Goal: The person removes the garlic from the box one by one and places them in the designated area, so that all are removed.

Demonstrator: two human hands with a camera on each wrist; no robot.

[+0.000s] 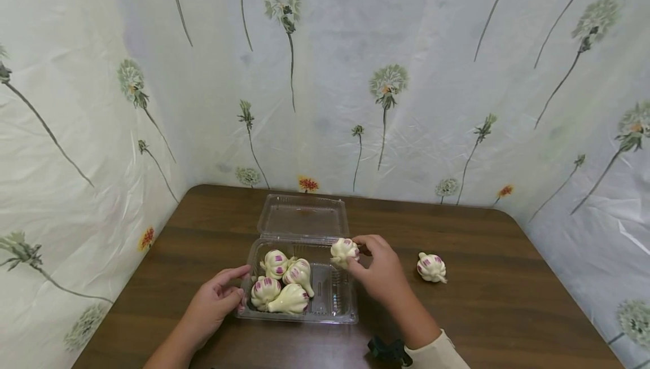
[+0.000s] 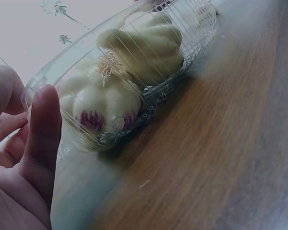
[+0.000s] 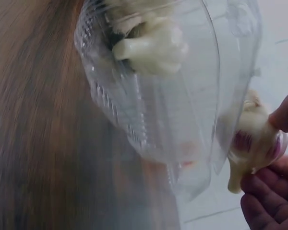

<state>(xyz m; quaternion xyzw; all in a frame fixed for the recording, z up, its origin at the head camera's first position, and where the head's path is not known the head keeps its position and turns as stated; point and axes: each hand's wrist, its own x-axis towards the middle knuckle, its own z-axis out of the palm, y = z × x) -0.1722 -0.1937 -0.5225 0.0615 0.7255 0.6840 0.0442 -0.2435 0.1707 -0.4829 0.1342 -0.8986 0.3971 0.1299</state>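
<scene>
A clear plastic clamshell container [image 1: 325, 319] sits on the table with its lid [image 1: 304, 216] folded back. Several garlic bulbs, white with purple streaks, lie in its left part; one such bulb [image 2: 105, 103] shows through the wall in the left wrist view. My left hand [image 1: 213, 301] holds the container's left edge between thumb and fingers. Over the container's right rear part, my right hand [image 1: 378, 267] pinches another garlic bulb [image 3: 254, 139] between thumb and fingertips. A further loose garlic bulb [image 1: 431, 267] lies on the table, right of that hand.
The dark wooden table [image 1: 482, 312] has rounded far corners. A pale dandelion-print curtain [image 1: 325, 75] hangs behind it and along both sides. Near the right sleeve is a small black object [image 1: 386, 351], its kind unclear.
</scene>
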